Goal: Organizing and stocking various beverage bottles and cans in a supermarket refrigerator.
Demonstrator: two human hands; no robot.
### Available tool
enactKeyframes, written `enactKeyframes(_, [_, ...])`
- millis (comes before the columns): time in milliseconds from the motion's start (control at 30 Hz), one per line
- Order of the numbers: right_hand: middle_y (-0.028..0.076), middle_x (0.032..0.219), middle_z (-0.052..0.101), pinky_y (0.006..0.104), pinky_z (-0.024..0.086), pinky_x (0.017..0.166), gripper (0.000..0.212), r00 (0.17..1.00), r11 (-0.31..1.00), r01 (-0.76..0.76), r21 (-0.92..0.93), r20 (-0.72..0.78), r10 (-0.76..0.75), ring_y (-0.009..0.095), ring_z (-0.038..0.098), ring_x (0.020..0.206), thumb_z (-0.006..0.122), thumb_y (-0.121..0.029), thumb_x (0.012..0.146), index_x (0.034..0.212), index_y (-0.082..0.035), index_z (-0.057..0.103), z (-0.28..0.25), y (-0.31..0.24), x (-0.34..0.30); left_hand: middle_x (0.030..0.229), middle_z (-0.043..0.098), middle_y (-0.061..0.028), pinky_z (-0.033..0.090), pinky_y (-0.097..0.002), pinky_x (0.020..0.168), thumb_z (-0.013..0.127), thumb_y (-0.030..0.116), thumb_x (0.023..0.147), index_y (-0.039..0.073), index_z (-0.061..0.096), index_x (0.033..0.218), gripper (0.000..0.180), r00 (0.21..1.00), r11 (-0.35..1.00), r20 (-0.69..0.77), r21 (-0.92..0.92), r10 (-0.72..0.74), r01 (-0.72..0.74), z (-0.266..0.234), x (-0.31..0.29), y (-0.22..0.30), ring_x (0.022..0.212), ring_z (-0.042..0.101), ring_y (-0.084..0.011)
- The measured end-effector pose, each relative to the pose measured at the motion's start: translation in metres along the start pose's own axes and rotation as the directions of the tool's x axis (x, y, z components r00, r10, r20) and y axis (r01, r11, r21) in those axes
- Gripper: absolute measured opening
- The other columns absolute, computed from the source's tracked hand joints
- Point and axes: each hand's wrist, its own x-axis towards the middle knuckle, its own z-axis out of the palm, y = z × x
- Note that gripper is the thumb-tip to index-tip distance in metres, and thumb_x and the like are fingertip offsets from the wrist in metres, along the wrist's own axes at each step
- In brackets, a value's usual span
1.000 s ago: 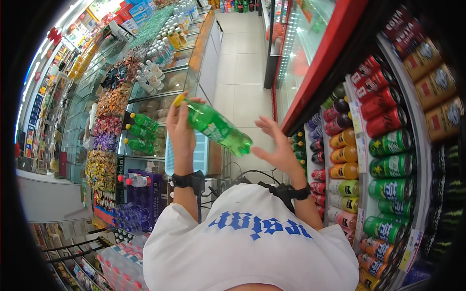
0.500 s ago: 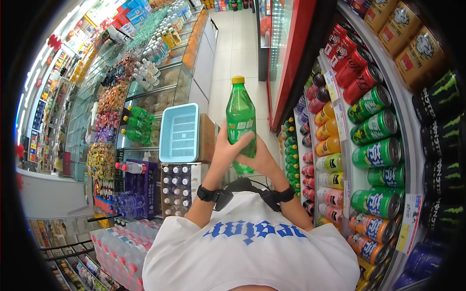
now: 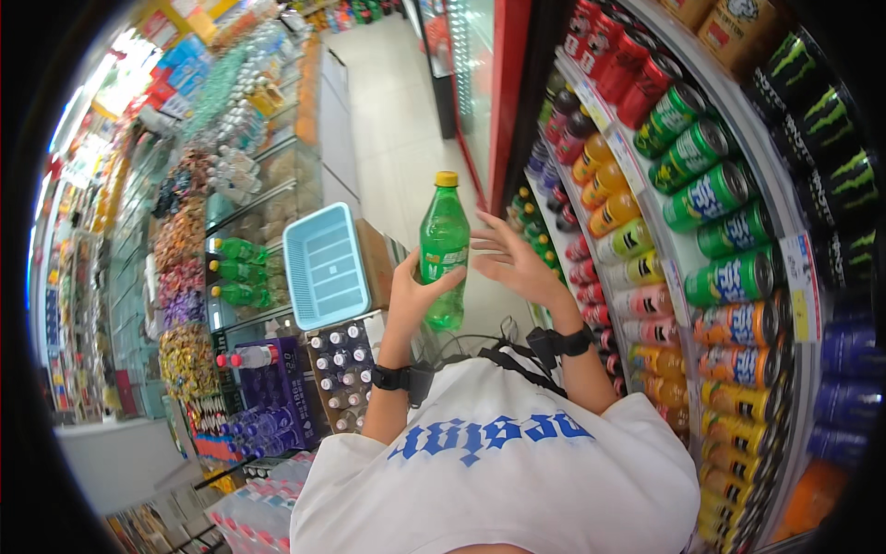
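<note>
- The left hand (image 3: 417, 294) is wrapped around the lower half of a green bottle (image 3: 445, 242), thumb across its front; the cap points away from the wearer.
- The right hand (image 3: 512, 263) is spread, fingers extended, just beside the bottle; whether a fingertip touches it, I cannot tell.
- One hand alone seems to carry the weight, so smooth plastic could slide if that grip loosened, dropping the bottle toward the floor (image 3: 383, 129) beyond the hands.
- A wide swing to the right might knock the soda cans (image 3: 706, 198) shelved there, as they stand close-packed.
- Loose cables (image 3: 475, 337) just below the hands might snag a wrist.
- Left of the hands runs a glass-topped desk (image 3: 338, 152), crowded with goods; nearer are a light-blue basket (image 3: 330, 263) and a crate of white-capped bottles (image 3: 346, 365).
- Ahead, to the right, stands a red-framed door (image 3: 506, 83); the room appears to be a brightly lit shop.
</note>
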Motion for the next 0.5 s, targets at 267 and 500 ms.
enactKeyframes(267, [0.002,0.114,0.065,0.0272,0.055,0.074,0.058,0.883,0.867,-0.421,0.264,-0.1,0.459,0.011,0.063,0.1,0.086,-0.019,0.084,0.131,-0.009,0.054,0.016,0.058,-0.055,0.102,0.071,-0.0114,0.056,-0.0359,0.082,0.085,0.023,0.082,-0.005,0.06,0.122,0.054,0.857,0.99,0.502,0.126,-0.117,0.062,0.021,-0.003,-0.096,0.092,0.069,-0.0182])
enactKeyframes(500, [0.004,0.113,0.068,0.0293,0.059,0.079,0.055,0.79,0.88,-0.421,0.218,-0.389,0.474,0.013,0.067,0.1,0.089,-0.015,0.08,0.124,-0.005,0.058,0.018,0.11,-0.113,0.116,0.066,-0.0221,0.053,-0.0423,0.092,0.088,0.02,0.076,-0.004,0.043,0.137,0.079,0.783,0.987,0.622,0.113,0.017,-0.111,0.062,-0.025,-0.193,0.108,0.067,-0.0354])
